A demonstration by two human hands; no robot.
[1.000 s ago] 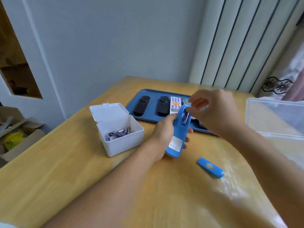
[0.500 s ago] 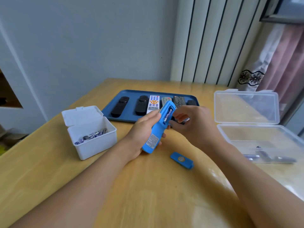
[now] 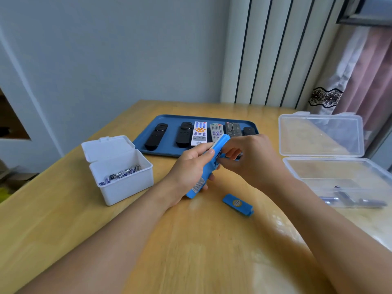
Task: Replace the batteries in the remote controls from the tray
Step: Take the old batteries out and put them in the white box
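Observation:
My left hand [image 3: 188,172] grips a blue remote [image 3: 220,143], tilted up with its open battery compartment facing me. My right hand [image 3: 252,160] reaches in from the right, and its fingertips pinch a battery [image 3: 219,154] in that compartment; most of the battery is hidden by the fingers. The remote's blue battery cover [image 3: 238,204] lies loose on the wooden table in front of my hands. Behind my hands, a blue tray [image 3: 169,122] holds several more remotes, among them a black one [image 3: 156,135] and a white one [image 3: 199,133].
An open white box [image 3: 127,187] with several batteries [image 3: 121,174] stands to the left. On the right, an open clear plastic box [image 3: 318,166] holds a few batteries [image 3: 352,201]. A wall and a radiator stand behind the table.
My right hand's fingers have dropped from the top of the blue remote onto the battery in its compartment and now cover it. My left hand still holds the remote. The view swung right.

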